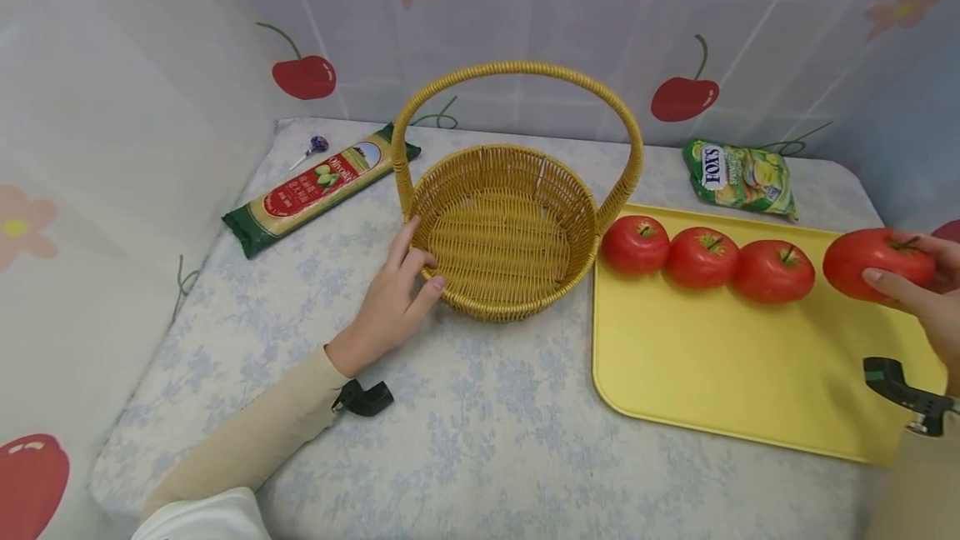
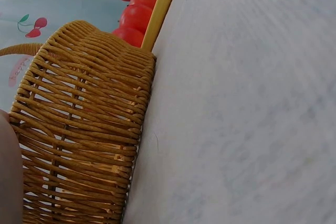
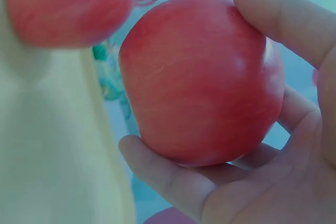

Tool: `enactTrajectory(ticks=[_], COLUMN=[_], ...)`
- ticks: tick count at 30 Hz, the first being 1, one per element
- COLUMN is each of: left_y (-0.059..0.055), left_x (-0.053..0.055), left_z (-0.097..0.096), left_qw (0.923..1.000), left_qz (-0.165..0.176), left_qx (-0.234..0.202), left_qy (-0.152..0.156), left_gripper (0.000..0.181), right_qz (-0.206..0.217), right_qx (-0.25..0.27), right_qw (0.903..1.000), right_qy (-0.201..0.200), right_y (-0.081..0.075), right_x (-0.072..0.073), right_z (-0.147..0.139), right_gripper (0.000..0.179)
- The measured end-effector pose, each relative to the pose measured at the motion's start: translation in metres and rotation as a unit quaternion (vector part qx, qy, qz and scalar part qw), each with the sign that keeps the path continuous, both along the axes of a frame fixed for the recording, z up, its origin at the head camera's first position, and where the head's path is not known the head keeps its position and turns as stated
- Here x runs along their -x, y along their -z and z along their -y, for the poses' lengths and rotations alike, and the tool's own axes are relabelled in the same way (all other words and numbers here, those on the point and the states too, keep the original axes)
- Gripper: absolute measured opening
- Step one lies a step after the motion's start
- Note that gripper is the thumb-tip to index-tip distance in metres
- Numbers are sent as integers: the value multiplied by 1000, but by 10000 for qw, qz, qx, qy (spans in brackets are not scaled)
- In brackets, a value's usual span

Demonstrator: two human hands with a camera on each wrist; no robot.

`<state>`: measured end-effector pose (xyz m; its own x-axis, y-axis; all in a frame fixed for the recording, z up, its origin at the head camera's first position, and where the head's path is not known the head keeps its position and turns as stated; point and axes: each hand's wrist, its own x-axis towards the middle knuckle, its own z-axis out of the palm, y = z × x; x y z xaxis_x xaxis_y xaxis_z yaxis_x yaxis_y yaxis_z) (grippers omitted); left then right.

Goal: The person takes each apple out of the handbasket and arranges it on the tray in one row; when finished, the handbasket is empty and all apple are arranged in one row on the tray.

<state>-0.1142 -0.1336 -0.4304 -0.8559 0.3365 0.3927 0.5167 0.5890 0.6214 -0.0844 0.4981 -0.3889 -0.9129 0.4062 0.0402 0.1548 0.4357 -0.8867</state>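
My right hand (image 1: 941, 294) holds a red apple (image 1: 858, 263) with a thin stem above the right part of the yellow tray (image 1: 720, 365). In the right wrist view, thumb and fingers are spread around the apple's sides. Three more red apples, the nearest to it one apple (image 1: 774, 272), sit in a row along the tray's back edge. A round wicker basket (image 1: 498, 252) with a tall arched handle stands left of the tray, its inside bare. My left hand (image 1: 392, 298) rests at the basket's left front rim with fingers bent loosely over it.
A pack of spaghetti (image 1: 318, 190) lies left of the basket, with a small lollipop (image 1: 318, 143) behind it. A green Fox's candy bag (image 1: 741, 179) lies behind the tray. Patterned walls close the table at back and sides.
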Motion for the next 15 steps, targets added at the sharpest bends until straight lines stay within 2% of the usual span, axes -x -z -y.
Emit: enactTrajectory(ticks=[4,5,7,9,12,15], left_y=[0,0,0,0,1,1], left_x=[0,0,-1,-1,-1,0], left_z=[0,0,0,0,0,0], left_qw=[10000,10000,10000,10000,9999,10000], left_qz=[-24,-40,-76,-92,-100,-87], left_qx=[-3,-9,-18,-22,-5,-10], left_qy=[-5,-7,-12,-12,-7,4], left_gripper=[76,75,75,75,75,74], right_qz=[-319,-330,-162,103,493,640], right_qx=[456,525,608,430,64,-181], right_qw=[9984,9981,9980,9990,9988,9978], right_qy=[-58,-68,-85,-32,2,30], right_y=[39,45,49,46,33,22], right_x=[12,13,13,10,3,-1], right_z=[-41,-48,-49,-40,-20,-3], right_gripper=[54,52,51,48,43,38])
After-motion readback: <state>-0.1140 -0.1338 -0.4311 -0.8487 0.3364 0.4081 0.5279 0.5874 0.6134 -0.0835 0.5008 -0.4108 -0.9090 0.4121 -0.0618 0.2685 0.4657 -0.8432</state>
